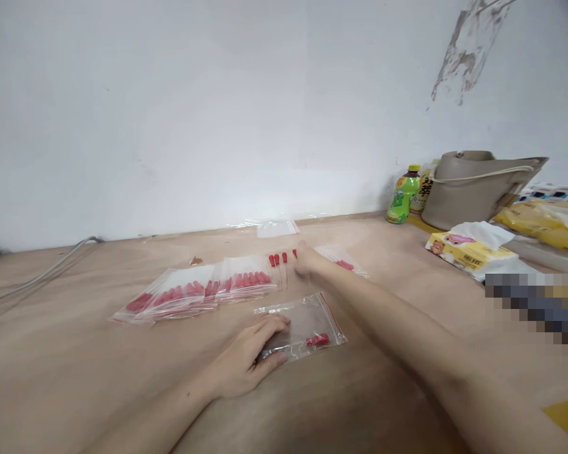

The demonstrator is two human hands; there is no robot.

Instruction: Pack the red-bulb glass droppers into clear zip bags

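Note:
My left hand rests at the left edge of a clear zip bag, its thumb and fingers apart. Inside that bag lies a red rubber bulb piece. Farther out, my right hand is at a dropper with a red bulb; the fingers look closed on it, though they are small and partly hidden. Left of it stand out several red-bulbed droppers with thin clear tubes, lying in a row. Filled zip bags with red bulbs overlap to the left of both hands.
Another bag with red pieces lies beyond my right forearm. An empty-looking zip bag is by the wall. At right are a green bottle, a grey-brown bag and a tissue pack. A cable runs at left.

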